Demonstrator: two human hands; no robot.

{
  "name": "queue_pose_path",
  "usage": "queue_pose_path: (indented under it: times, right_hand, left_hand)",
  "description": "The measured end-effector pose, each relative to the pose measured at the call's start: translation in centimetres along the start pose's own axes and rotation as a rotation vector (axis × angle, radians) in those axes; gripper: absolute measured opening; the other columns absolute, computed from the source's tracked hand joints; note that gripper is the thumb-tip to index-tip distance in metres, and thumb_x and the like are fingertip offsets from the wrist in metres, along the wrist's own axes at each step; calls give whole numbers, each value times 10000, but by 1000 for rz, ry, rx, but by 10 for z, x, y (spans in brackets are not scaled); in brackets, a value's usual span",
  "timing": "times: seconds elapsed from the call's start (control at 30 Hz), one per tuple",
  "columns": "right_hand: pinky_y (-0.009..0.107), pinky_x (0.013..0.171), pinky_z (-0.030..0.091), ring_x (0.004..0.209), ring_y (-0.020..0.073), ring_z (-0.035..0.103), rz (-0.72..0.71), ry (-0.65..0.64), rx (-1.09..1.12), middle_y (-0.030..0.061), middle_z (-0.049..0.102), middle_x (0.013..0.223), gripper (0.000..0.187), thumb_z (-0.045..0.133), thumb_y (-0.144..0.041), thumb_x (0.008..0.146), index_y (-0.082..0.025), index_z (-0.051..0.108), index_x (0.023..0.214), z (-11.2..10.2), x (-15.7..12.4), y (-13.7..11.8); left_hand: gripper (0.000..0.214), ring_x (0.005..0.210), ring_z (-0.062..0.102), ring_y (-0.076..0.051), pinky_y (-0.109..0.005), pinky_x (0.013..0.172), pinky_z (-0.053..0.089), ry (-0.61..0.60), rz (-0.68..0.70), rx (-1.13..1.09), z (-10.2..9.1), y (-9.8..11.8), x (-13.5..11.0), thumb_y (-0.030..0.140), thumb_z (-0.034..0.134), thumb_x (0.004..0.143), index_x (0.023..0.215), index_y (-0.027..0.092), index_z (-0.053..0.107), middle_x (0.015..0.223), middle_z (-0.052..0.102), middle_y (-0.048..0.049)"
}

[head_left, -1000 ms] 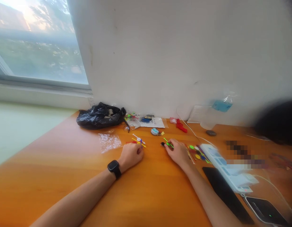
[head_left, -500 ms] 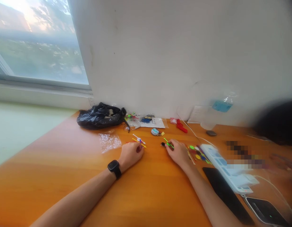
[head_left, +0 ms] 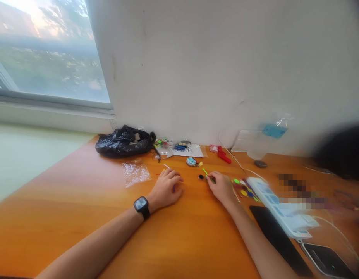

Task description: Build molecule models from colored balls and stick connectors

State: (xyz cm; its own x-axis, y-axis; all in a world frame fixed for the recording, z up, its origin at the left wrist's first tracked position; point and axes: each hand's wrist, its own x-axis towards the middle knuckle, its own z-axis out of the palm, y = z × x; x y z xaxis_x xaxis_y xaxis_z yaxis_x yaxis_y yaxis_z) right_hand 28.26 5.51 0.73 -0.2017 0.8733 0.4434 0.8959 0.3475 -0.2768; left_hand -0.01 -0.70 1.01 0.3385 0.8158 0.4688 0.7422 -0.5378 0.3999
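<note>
My left hand [head_left: 166,188], with a black watch on its wrist, lies on the orange table [head_left: 80,217] with fingers spread over several thin coloured sticks [head_left: 166,166], covering most of them. My right hand [head_left: 221,186] is pinched round a green stick [head_left: 205,173] next to a small black disc [head_left: 200,177]. Just right of that hand lies a cluster of coloured discs and sticks [head_left: 243,188].
A black plastic bag [head_left: 124,141] and small packets [head_left: 185,149] sit by the white wall. A clear bag [head_left: 134,172] lies left of my hands. A red piece [head_left: 224,155], a white power strip [head_left: 279,207], a dark pad [head_left: 272,232] and a phone [head_left: 327,261] are to the right.
My left hand has opened from a loose fist and slid forward over the coloured sticks. My right hand has stayed put on the green stick.
</note>
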Motion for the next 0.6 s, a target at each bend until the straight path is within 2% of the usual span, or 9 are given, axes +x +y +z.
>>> queue_pose_path:
  times: [0.13,0.37,0.47,0.6]
  right_hand:
    - [287,672,386,763,205,666,54,-38,24,33,752,852,148,602,-251,913,-212,724,839,1,1,1]
    - [280,688,387,808,210,678,159,-57,36,40,761,867,105,625,-228,900,-204,716,856,6,5,4]
    - [281,691,373,800,213,671,133,-44,17,39,755,869,87,626,-213,902,-202,697,854,7,4,3]
    - [292,687,339,768,213,645,24,-15,-56,42,736,843,79,615,-169,887,-202,668,838,8,1,2]
  left_hand:
    - [297,1422,409,-354,-532,1171,360,-16,9,29,4,-5,-3,329,713,871,1161,268,688,1422,577,-104]
    - [325,1496,329,-396,-650,1230,270,10,-75,88,12,-11,-5,342,671,909,1230,289,663,1483,543,-86]
    - [276,1474,356,-405,-703,1191,282,-5,-121,118,14,-12,-5,356,620,953,1220,300,660,1515,533,-75]
    - [245,1432,420,-364,-673,1180,315,-10,-131,134,15,-14,-4,305,545,997,1214,306,659,1517,548,-59]
